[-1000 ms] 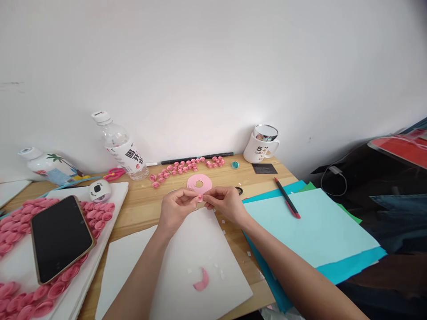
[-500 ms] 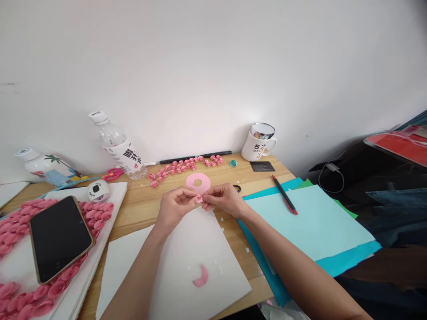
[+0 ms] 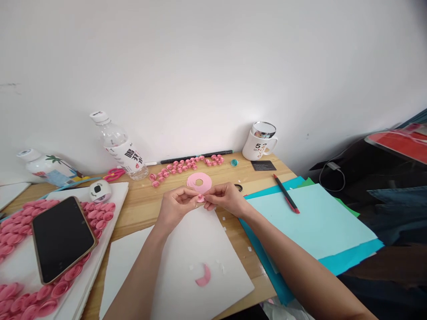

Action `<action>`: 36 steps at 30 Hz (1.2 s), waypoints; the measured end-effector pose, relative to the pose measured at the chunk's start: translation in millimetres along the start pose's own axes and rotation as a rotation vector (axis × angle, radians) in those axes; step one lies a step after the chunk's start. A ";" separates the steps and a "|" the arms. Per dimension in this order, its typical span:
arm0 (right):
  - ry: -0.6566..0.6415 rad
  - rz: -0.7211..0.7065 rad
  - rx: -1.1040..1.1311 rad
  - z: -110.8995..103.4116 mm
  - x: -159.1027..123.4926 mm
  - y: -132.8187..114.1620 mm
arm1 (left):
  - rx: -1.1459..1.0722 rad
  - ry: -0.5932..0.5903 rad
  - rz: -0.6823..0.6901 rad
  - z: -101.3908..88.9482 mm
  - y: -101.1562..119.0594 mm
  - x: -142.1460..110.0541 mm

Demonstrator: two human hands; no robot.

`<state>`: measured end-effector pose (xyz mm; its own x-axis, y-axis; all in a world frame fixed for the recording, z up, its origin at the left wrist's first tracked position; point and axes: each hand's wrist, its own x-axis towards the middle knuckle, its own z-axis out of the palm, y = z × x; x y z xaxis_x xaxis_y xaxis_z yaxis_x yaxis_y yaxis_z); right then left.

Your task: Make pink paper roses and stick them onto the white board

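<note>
Between my fingertips is a small rolled pink paper flower (image 3: pixel 200 198). My left hand (image 3: pixel 178 204) pinches it from the left, and my right hand (image 3: pixel 225 199) pinches its other side. Just beyond my hands lies a stack of pink paper spirals (image 3: pixel 202 182) with a hole in the middle. Below my hands, a white sheet (image 3: pixel 187 249) bears a curved pink paper scrap (image 3: pixel 203 275). Several finished pink paper rolls (image 3: pixel 180 168) sit in a cluster along the back of the table.
On the left, a phone (image 3: pixel 63 240) rests on a white board covered with pink paper flowers (image 3: pixel 60 289). Behind stand a water bottle (image 3: pixel 123 151) and a white mug (image 3: pixel 258 144). To the right, blue paper sheets (image 3: pixel 310 222) carry a black-and-red pen (image 3: pixel 286 193). Pink scissors (image 3: pixel 114 174) lie near the bottle.
The whole view has shifted slightly, so things sit a little further right. Both hands keep hold of the paper flower in nearly the same pose.
</note>
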<state>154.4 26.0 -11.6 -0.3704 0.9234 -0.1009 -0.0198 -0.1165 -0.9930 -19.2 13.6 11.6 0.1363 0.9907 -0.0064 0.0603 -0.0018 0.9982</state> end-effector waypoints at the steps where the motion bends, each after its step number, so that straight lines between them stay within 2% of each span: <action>1: 0.006 -0.002 0.006 0.6 0.4 0.9 | -0.007 0.001 0.002 -0.6 -0.9 0.2; 6: 0.118 -0.055 0.049 0.2 2.8 2.1 | -0.075 0.063 -0.022 -3.1 -3.8 2.7; 9: 0.167 -0.132 0.093 -3.1 1.2 -3.7 | -0.241 0.139 -0.048 -6.1 -2.0 5.3; 12: 0.077 -0.244 0.059 -3.9 -3.9 -10.8 | -0.460 0.159 -0.079 -10.5 0.9 7.2; 16: -0.074 -0.274 -0.229 2.7 -10.3 -13.0 | -0.587 0.115 -0.144 -13.6 2.6 7.1; 18: -0.035 -0.298 -0.334 6.9 -10.6 -10.1 | -0.621 0.088 -0.186 -13.2 1.6 6.3; 22: 0.226 -0.537 -0.387 11.3 -6.8 -2.4 | -0.644 0.034 -0.277 -9.3 -2.1 4.6; 27: 0.294 -0.775 -0.552 11.5 -5.0 0.2 | -0.638 -0.003 -0.294 -3.8 -3.4 3.4; 33: 0.278 -0.804 -0.549 13.0 -4.5 1.6 | -0.588 -0.066 -0.294 -4.0 -1.6 2.7; 36: 0.280 -0.763 -0.502 13.5 -4.2 2.1 | -0.554 -0.071 -0.282 -4.8 -2.2 2.0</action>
<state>143.4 16.9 -12.4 -0.1852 0.7473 0.6381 0.2613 0.6634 -0.7011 -23.8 16.2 9.7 0.2559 0.9313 -0.2591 -0.4158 0.3480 0.8402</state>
